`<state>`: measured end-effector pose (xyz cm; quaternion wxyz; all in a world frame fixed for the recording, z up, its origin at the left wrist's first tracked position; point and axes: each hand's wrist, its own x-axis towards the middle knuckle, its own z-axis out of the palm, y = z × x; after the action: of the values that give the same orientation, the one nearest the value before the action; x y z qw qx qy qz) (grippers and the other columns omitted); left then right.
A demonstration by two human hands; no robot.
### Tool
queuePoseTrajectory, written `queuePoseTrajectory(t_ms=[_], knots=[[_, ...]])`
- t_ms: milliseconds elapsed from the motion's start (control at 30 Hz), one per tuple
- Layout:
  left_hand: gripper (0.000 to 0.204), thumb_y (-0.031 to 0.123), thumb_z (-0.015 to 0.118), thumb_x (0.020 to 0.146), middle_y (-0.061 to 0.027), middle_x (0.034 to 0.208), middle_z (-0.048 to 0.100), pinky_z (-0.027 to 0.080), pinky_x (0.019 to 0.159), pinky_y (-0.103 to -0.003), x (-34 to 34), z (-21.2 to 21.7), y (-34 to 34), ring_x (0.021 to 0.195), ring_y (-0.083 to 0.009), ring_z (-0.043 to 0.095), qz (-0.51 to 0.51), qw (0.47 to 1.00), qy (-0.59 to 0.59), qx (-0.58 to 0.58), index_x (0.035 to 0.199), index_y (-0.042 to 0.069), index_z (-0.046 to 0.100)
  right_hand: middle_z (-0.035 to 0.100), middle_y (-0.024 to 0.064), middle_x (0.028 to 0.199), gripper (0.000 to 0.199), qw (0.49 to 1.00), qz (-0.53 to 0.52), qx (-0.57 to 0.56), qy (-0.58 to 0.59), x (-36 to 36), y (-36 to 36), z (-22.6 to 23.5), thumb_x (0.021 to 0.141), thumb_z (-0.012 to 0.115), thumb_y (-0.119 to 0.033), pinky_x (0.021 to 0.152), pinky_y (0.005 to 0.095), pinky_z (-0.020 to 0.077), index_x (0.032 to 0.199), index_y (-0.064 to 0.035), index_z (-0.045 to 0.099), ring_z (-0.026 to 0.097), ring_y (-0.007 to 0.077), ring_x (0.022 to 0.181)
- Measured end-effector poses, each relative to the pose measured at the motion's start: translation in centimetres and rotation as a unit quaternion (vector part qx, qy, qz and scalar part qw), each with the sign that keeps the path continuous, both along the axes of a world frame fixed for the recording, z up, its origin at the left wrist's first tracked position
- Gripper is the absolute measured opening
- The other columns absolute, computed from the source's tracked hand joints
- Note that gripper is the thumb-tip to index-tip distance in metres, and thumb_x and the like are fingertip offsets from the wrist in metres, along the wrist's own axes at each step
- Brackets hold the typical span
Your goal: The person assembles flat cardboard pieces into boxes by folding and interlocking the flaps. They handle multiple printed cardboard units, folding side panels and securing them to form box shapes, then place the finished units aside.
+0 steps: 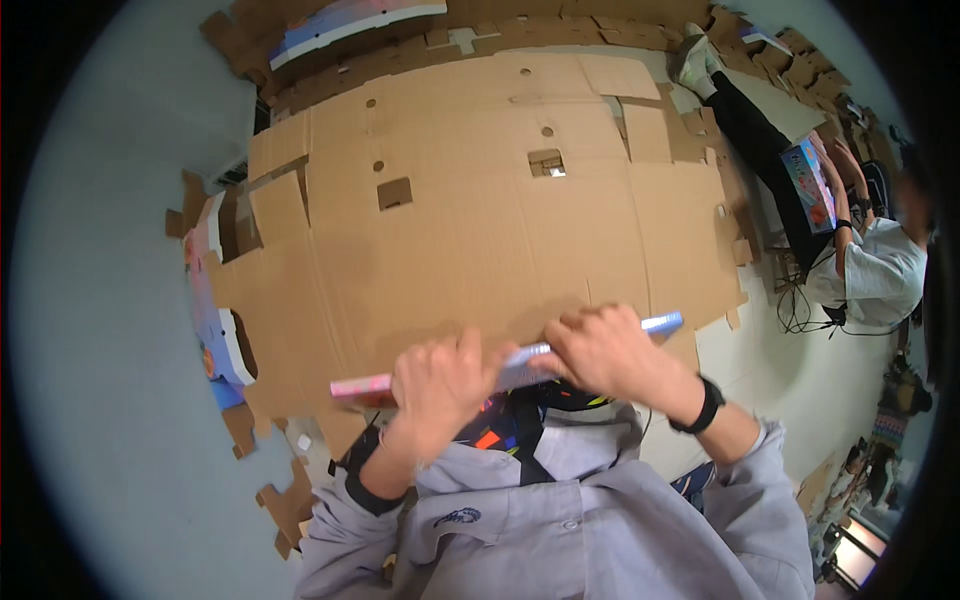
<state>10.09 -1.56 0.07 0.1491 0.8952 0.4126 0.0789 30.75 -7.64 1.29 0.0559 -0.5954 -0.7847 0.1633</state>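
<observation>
Fingers (468, 348) of the left hand (430, 385) curled closed on a long, thin, pink-to-blue card-like panel (520, 374), seen nearly edge-on. Fingers of the right hand (605, 345) likewise folded shut on it, farther along. Tips partly hidden. Panel directly under both sets of fingers: pink end jutting past the left hand, blue end past the right, middle stretch bare between. Right end higher in view. Just beyond: broad brown corrugated-cardboard sheet (460, 260) with square cutouts (395, 193). Nearer: grey long-sleeved shirt (530, 540), black band (708, 405) on right wrist. Leftward: pink-and-blue printed card piece (225, 340). Far right: another person (880, 275) in white short sleeves, hands at a blue printed box (808, 188).
</observation>
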Motion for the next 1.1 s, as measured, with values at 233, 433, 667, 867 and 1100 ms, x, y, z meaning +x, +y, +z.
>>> queuePoseTrajectory(t_ms=[233,433,667,867,1100], knots=[[0.036,0.043,0.055,0.092,-0.0167,0.102,0.063,0.047,0.080,-0.044,1.7,-0.7,-2.4,0.096,-0.0326,0.061,0.072,0.997,0.011,0.013,0.102,0.009,0.065,0.057,0.0144,0.115,0.029,0.985,-0.173,-0.008,0.017,-2.4,-0.7,-0.9,0.084,0.061,-0.030,0.086,0.0411,0.0445,0.104,-0.0101,0.063,0.054,0.0304,0.106],[0.054,0.047,0.051,0.094,-0.0203,0.149,0.036,0.028,0.106,-0.059,5.1,-4.1,1.1,0.136,-0.0413,0.034,0.091,0.988,0.028,0.125,0.142,0.021,0.048,0.049,0.0175,0.125,0.048,0.957,-0.197,0.207,-0.041,-1.9,4.0,-4.3,0.077,0.061,-0.017,0.095,0.0467,0.0393,0.125,-0.0124,0.057,0.046,0.0382,0.113],[0.057,0.046,0.053,0.093,-0.0214,0.147,0.038,0.028,0.107,-0.059,4.1,-1.5,0.2,0.136,-0.0404,0.034,0.062,0.996,-0.002,0.058,0.140,0.015,0.050,0.057,0.0137,0.115,0.037,0.976,-0.180,0.102,0.070,-1.8,1.2,-2.2,0.078,0.067,-0.020,0.086,0.0424,0.0452,0.111,-0.0047,0.060,0.054,0.0318,0.106],[0.051,0.029,0.068,0.084,-0.0215,0.126,0.057,0.041,0.097,-0.047,-0.2,3.8,-6.2,0.115,-0.0393,0.054,0.010,0.994,-0.038,-0.106,0.128,0.006,0.057,0.059,0.0154,0.114,0.047,0.921,-0.250,-0.277,0.113,2.2,-6.0,5.4,0.080,0.071,-0.034,0.088,0.0448,0.0457,0.112,-0.0014,0.059,0.055,0.0352,0.107],[0.035,0.006,0.069,0.076,-0.0156,0.099,0.066,0.048,0.082,-0.038,-7.1,7.3,-8.7,0.093,-0.0317,0.062,0.160,0.978,-0.092,-0.100,0.110,0.002,0.065,0.062,0.0190,0.117,0.049,0.932,-0.277,-0.032,0.230,5.4,-11.2,5.3,0.082,0.070,-0.030,0.095,0.0392,0.0448,0.118,0.0003,0.058,0.058,0.0358,0.108]])
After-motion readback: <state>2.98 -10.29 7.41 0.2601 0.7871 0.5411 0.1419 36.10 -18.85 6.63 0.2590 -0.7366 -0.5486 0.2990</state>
